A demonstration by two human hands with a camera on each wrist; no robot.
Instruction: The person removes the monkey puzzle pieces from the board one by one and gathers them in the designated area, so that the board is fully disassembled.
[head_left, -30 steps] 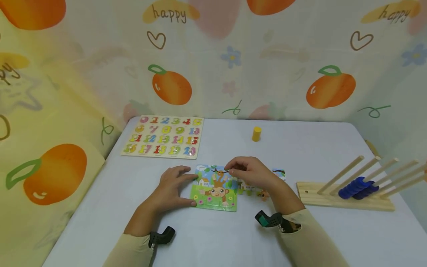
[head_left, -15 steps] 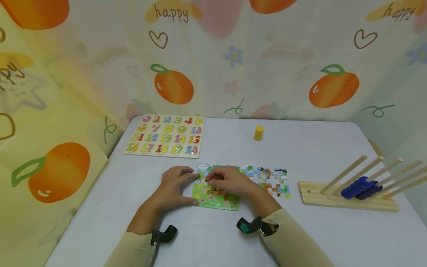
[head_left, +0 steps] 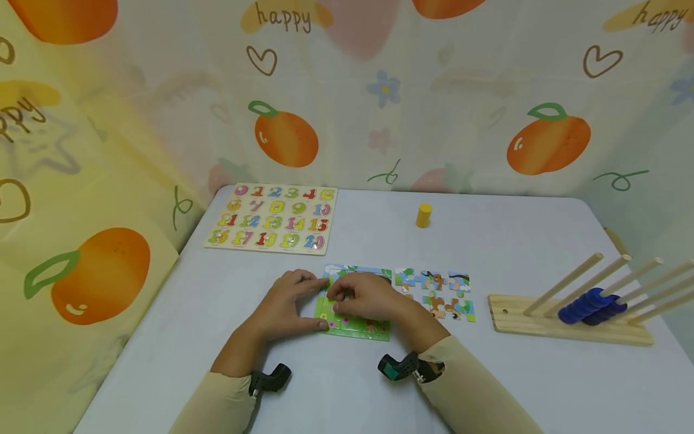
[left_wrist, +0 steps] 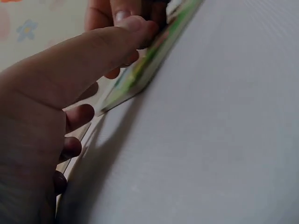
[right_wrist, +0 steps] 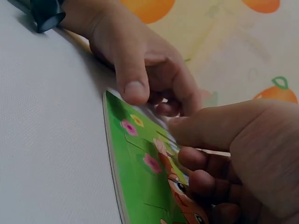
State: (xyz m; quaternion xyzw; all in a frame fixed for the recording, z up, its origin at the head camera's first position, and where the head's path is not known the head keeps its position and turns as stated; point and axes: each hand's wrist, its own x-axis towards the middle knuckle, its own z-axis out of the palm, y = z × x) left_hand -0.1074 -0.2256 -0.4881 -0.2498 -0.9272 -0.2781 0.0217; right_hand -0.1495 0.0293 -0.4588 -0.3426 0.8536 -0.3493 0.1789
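A small jigsaw puzzle (head_left: pixel 358 330), green with flowers and a cartoon monkey, lies in its frame on the table. My left hand (head_left: pixel 284 304) rests at its left side, thumb near the lower left corner and index finger near the upper left. In the right wrist view the left thumb (right_wrist: pixel 135 91) sits right at the puzzle's corner. My right hand (head_left: pixel 365 296) is bent over the puzzle's left part, thumb and fingers close on its surface, covering much of the picture. I cannot tell whether a piece is between those fingertips.
Several loose puzzle pieces (head_left: pixel 434 280) lie right of the puzzle, partly behind my right hand. A wooden number board (head_left: pixel 271 218) lies at the back left. A yellow cylinder (head_left: pixel 424 215) stands at the back. A peg rack (head_left: pixel 520 316) with blue rings (head_left: pixel 580 307) stands at right.
My right hand has moved left and slightly down, from the puzzle's upper right to its left part, uncovering loose pieces at right. My left hand has stayed at the left edge.
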